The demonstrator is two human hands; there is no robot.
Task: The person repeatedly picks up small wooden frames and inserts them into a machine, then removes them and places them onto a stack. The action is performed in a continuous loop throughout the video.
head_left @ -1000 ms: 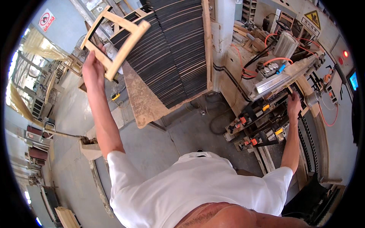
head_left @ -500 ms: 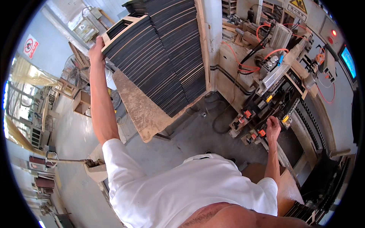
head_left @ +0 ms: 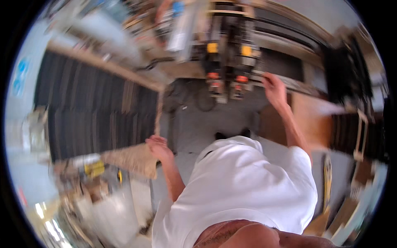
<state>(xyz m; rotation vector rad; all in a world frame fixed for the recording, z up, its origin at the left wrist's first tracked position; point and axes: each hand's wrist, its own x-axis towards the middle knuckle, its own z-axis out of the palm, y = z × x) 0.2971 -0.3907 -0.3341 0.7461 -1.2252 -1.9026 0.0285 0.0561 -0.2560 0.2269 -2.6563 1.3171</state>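
Observation:
My left hand (head_left: 158, 145) hovers at the near corner of a tall stack of dark panels with light wooden edges (head_left: 99, 120). Its fingers look loose and stretched, with nothing in them. Below that hand, the worn tan board (head_left: 134, 160) under the stack sticks out. My right hand (head_left: 274, 89) is raised beside the machine, just right of its orange and yellow clamps (head_left: 226, 77). Its fingers are slightly bent and apart, and nothing shows in them. Motion blurs the picture, so whether either hand touches a surface cannot be told.
Machine rails (head_left: 285, 84) run off to the right past my right hand. Further right are a brown board (head_left: 310, 120), more dark stacked pieces (head_left: 345, 134) and a light wooden frame (head_left: 362, 136). Grey floor (head_left: 206, 115) lies ahead of my shoes (head_left: 233, 134).
My view has swung right, toward the machine. My left hand has left the stack's upper far corner and dropped to its near corner. My right hand has moved away from the clamps.

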